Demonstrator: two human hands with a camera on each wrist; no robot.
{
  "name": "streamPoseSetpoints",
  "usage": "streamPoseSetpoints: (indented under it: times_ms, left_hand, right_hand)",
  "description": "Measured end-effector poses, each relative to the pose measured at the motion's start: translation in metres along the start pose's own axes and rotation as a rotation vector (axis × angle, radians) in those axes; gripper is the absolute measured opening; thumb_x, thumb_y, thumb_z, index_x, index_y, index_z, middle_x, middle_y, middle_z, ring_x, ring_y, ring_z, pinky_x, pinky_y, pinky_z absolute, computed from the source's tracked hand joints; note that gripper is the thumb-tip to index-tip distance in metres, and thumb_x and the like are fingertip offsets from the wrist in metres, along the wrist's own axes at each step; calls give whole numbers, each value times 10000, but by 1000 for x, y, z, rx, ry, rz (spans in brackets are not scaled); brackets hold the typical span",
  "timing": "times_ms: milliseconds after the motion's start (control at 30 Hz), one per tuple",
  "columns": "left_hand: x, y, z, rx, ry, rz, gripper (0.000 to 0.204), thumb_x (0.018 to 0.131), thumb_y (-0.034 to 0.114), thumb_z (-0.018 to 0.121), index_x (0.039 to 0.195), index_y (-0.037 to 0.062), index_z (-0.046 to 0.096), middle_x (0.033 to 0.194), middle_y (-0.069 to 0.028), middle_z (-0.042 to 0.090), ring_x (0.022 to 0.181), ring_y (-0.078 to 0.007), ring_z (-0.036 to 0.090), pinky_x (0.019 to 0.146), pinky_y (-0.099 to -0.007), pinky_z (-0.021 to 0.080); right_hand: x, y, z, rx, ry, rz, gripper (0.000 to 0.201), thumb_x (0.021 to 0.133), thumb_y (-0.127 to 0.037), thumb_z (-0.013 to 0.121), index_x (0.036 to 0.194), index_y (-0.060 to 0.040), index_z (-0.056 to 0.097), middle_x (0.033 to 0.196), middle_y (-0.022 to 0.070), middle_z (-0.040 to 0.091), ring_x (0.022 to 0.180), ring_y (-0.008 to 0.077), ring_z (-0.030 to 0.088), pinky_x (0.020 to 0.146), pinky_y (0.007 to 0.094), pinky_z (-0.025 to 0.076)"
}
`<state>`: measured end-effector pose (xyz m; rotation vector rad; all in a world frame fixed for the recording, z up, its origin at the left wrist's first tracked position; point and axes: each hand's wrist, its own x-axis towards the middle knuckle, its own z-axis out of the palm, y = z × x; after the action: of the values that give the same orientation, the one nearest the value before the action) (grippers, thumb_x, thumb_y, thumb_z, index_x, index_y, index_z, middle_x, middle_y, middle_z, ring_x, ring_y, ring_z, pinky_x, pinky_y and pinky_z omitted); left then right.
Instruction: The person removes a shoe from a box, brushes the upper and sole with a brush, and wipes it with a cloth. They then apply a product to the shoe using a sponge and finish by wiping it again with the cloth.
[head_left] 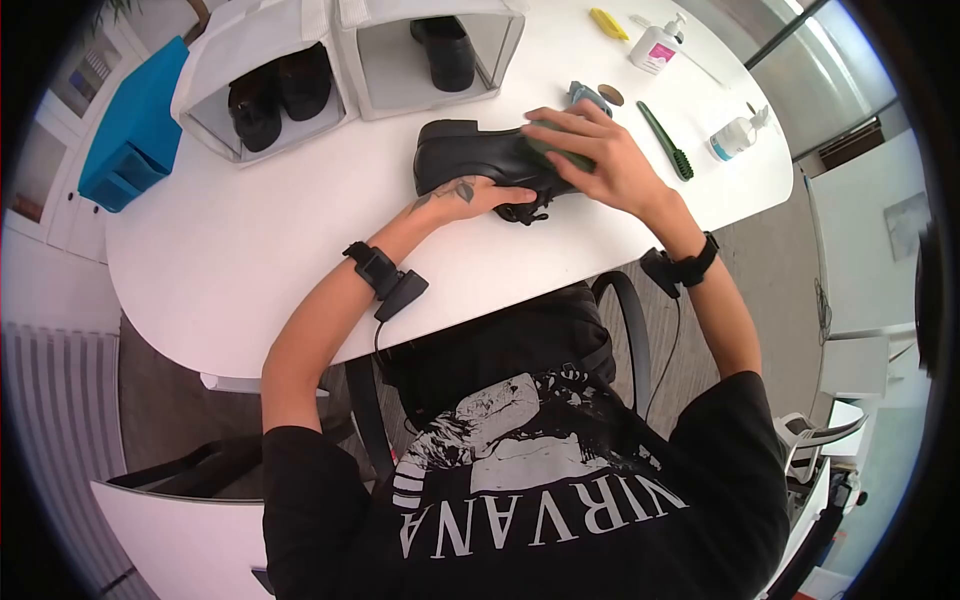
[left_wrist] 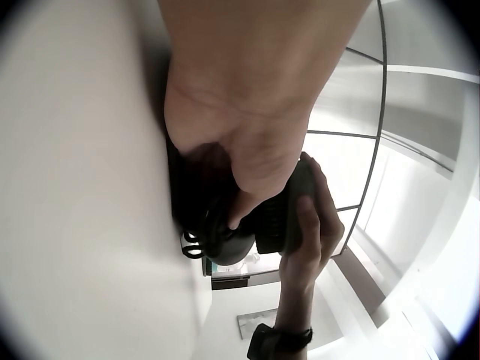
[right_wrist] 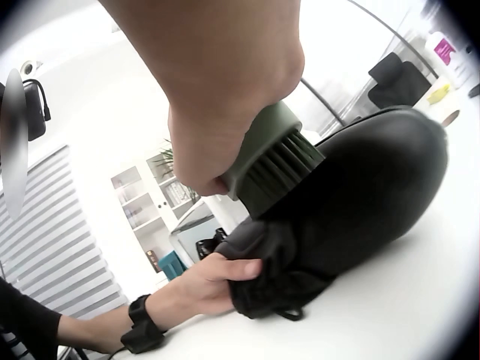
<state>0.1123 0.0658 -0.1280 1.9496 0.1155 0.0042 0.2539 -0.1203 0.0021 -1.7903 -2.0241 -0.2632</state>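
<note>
A black lace-up shoe (head_left: 465,155) lies on the white table, heel to the left in the head view. The left hand (head_left: 470,200) grips it around its opening, thumb by the laces (left_wrist: 196,244). A green brush (right_wrist: 274,161) with dark bristles is held in the right hand (head_left: 600,160), fingers over its back. In the right wrist view the bristles touch the shoe's upper, between laces and toe.
Two white boxes (head_left: 365,108) holding black shoes stand at the back, beside a blue box (head_left: 135,130). Rightward lie a green-handled brush (head_left: 660,135), a yellow item (head_left: 608,24), a round tin (head_left: 611,95), a blue cloth (head_left: 588,95) and pump bottles (head_left: 655,50).
</note>
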Motion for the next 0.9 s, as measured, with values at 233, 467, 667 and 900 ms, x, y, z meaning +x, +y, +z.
streamPoseSetpoints:
  times_ms: [233, 467, 667, 900]
  left_hand:
    - [1, -14, 4, -94, 124, 236, 565, 980, 526, 749, 1311, 68, 743, 1269, -95, 747, 1177, -183, 650, 1031, -380, 505]
    - [-5, 4, -4, 91, 170, 253, 644, 965, 575, 749, 1349, 59, 727, 1299, -91, 731, 1206, -193, 632, 1039, -362, 486]
    - [-7, 22, -12, 113, -85, -168, 625, 948, 600, 759, 1299, 83, 761, 1156, -87, 764, 1084, -180, 668, 939, -346, 513]
    - [-1, 7, -9, -45, -22, 36, 461, 981, 442, 763, 1211, 43, 784, 1075, -60, 771, 965, -148, 668, 861, -314, 528]
  right_hand:
    - [58, -23, 46, 62, 38, -182, 394, 907, -120, 723, 1297, -104, 777, 1371, 35, 726, 1046, 280, 610, 960, 395, 579]
    - [104, -41, 68, 36, -75, -356, 378, 895, -158, 717, 1262, -92, 781, 1376, 13, 720, 1077, 286, 628, 929, 408, 602]
    - [37, -10, 12, 90, -84, -133, 413, 887, -106, 734, 1298, -82, 770, 1355, -2, 726, 968, 271, 599, 905, 390, 594]
    - [13, -9, 29, -61, 57, -121, 473, 879, -67, 739, 1349, -122, 753, 1422, 34, 697, 1009, 288, 607, 889, 409, 586]
